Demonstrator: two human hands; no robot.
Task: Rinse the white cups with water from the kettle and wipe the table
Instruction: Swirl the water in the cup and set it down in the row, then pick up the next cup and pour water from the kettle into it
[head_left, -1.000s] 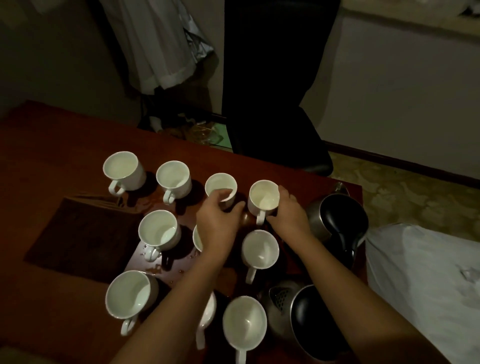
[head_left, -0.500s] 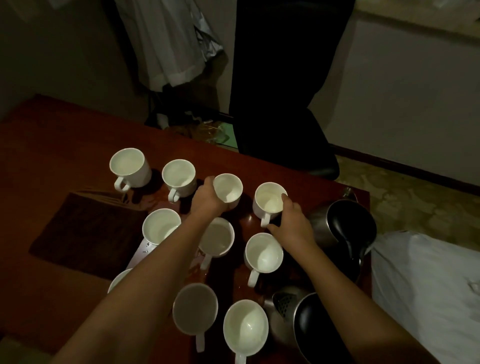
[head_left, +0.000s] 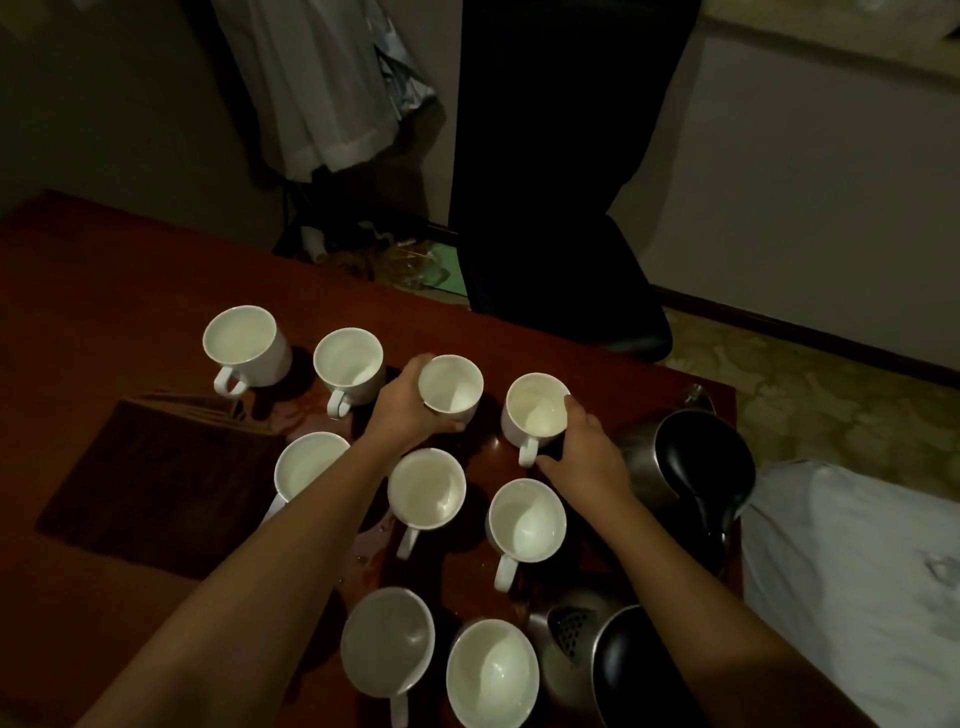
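Gripping a tilted white cup (head_left: 451, 387) in the far row, the left hand (head_left: 408, 410) curls round it; the right hand (head_left: 587, 457) clasps its glossy right neighbour (head_left: 535, 410) on the red-brown table (head_left: 104, 270).

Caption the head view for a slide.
Left hand and right hand each grip a white cup among others on a red table.

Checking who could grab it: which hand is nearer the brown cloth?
Left. The left hand grips a cup just right of the brown cloth; the right hand is farther right, holding another cup.
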